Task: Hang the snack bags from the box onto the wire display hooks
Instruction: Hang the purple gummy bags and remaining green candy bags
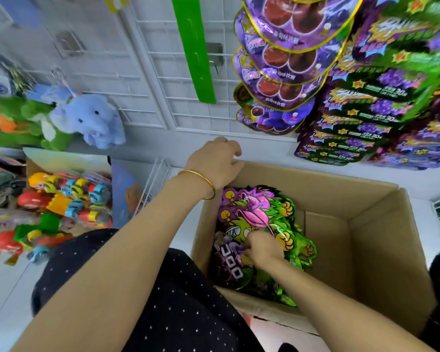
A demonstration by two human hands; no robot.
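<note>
An open cardboard box (381, 240) stands on the floor below the wire display grid (160, 72). Inside it lie several green and purple snack bags (259, 214) with a cartoon monster print, and a dark purple bag (229, 265) beside them. My left hand (215, 162), with a gold bangle on the wrist, grips the box's far left rim. My right hand (263, 246) is down in the box, fingers closed on the top green snack bag. More purple bags (282, 62) and green-purple bags (366, 105) hang in rows at the upper right.
A green strip (196, 47) hangs down the white grid. Plush toys (87, 118) hang at the left, with packs of colourful plastic toys (66, 199) below them. A small white wire rack (150, 189) leans left of the box. My dotted dark clothing (175, 301) fills the bottom centre.
</note>
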